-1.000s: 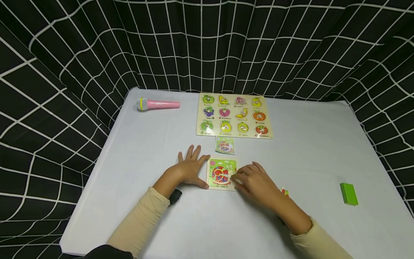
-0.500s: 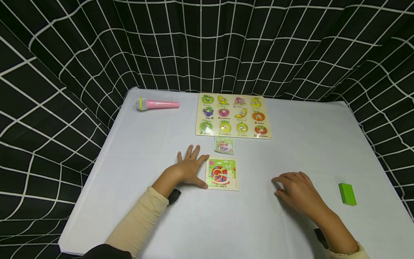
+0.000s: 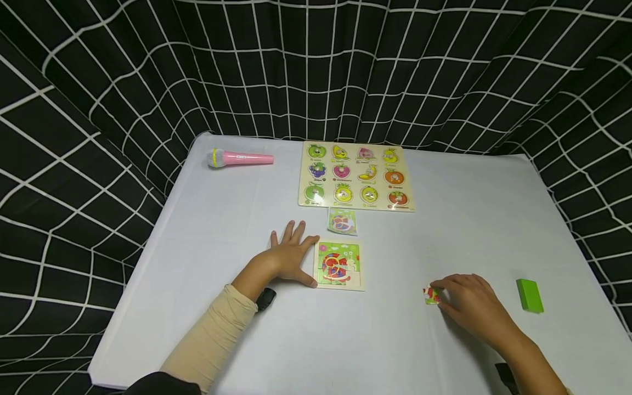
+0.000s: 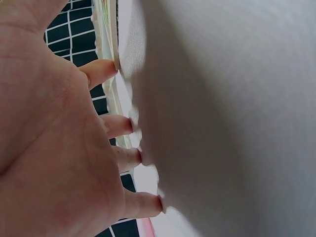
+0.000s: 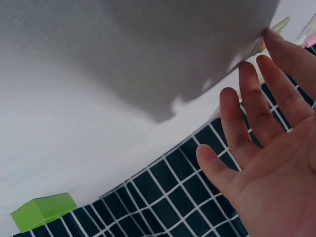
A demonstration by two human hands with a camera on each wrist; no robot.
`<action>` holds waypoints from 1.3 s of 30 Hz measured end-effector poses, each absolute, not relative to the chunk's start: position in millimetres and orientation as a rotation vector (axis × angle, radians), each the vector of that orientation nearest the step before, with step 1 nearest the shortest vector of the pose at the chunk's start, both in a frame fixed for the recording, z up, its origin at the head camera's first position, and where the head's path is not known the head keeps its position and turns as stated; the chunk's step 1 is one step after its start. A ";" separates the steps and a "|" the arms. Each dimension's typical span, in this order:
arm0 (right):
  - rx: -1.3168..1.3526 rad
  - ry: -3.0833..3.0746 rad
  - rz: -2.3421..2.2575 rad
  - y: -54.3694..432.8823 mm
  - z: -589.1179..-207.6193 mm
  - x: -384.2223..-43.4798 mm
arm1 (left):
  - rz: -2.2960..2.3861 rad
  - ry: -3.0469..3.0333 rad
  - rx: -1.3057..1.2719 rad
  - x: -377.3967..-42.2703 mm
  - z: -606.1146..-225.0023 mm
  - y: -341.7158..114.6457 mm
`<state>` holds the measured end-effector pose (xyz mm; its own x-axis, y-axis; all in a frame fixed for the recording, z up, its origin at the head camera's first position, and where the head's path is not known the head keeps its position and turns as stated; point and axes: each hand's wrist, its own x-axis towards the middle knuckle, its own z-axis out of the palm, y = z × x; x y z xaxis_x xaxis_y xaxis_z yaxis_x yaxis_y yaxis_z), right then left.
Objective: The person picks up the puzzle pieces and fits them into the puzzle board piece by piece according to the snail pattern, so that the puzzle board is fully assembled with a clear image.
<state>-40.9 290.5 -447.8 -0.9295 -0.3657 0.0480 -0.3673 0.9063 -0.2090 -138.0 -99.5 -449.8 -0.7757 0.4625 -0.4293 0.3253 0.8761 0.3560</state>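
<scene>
A square snail puzzle (image 3: 339,266) lies in a pale wooden frame at the middle of the table, with bare wood showing at its lower right. My left hand (image 3: 290,259) is spread at its left side, thumb and index fingertip touching the frame's left corners. The left wrist view shows those fingers mostly straight. Off to the right, my right hand (image 3: 476,302) pinches a small red-and-green puzzle piece (image 3: 430,295) between thumb and finger. In the right wrist view the other fingers (image 5: 232,116) are loosely extended.
A small snail picture card (image 3: 343,221) lies just behind the frame. Behind it is a fruit peg board (image 3: 357,175). A pink toy microphone (image 3: 247,159) lies at the back left, and a green block (image 3: 530,295) at the right. Black grid-patterned cloth (image 3: 276,66) surrounds the white table.
My right hand has left the snail puzzle, moved right, and now pinches the small piece lying there. The left hand has stayed by the frame.
</scene>
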 end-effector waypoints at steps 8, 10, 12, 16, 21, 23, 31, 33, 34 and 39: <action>0.710 -2.938 0.330 289.5 -451.8 -45.1 | 0.356 2.532 0.573 -139.0 -451.1 -100.1; 0.743 -2.909 0.334 289.2 -453.4 -46.2 | 0.352 2.534 0.573 -139.3 -451.3 -100.2; 0.759 -2.892 0.347 288.8 -454.7 -46.8 | 0.354 2.534 0.572 -139.4 -451.6 -100.1; 0.767 -2.884 0.361 288.0 -455.2 -48.1 | 0.355 2.531 0.566 -139.4 -451.7 -99.9; 0.781 -2.888 0.365 286.3 -453.4 -50.0 | 0.368 2.530 0.563 -139.3 -451.4 -100.2; 0.774 -2.902 0.361 283.8 -451.5 -51.7 | 0.372 2.529 0.562 -139.3 -451.3 -100.6; 0.811 -2.937 0.351 247.9 -442.7 -67.4 | 0.359 2.531 0.553 -140.1 -452.0 -101.6; 0.858 -2.931 0.360 235.8 -441.8 -71.6 | 0.365 2.531 0.559 -140.4 -452.6 -101.2; 0.881 -2.929 0.358 229.7 -441.9 -73.4 | 0.368 2.531 0.562 -140.4 -453.1 -101.0; 1.010 -2.911 0.348 200.9 -443.0 -79.7 | 0.369 2.534 0.568 -140.6 -454.4 -99.9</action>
<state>-79.7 200.9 -443.0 -0.7870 -0.6067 0.1118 -0.6159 0.7627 -0.1971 -140.6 -99.9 -454.4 -0.7810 0.4606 -0.4218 0.3213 0.8755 0.3609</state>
